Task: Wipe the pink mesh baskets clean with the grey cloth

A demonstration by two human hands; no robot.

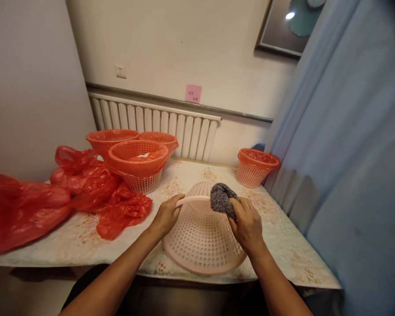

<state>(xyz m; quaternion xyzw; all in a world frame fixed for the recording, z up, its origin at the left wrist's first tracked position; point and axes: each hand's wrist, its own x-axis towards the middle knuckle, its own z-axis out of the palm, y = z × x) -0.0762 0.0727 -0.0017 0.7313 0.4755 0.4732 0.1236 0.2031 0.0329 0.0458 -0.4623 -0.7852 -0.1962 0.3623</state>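
A pale pink plastic basket (204, 243) with a perforated wall stands tilted on the table in front of me. My left hand (167, 215) is closed around the left part of its smooth upper edge. In my right hand (248, 224) is a bunched dark grey cloth (223, 198), which covers the right part of that same edge. The fingers of my right hand are closed on the cloth, and some of them are hidden behind it and the basket.
Several baskets lined with red bags, including a front one (138, 158), stand at the back left. Crumpled red plastic bags (95, 180) lie beside them. Another lined basket (253, 173) stands near the blue curtain (349, 145). A flowered cloth covers the table (276, 245); behind is a radiator (151, 116).
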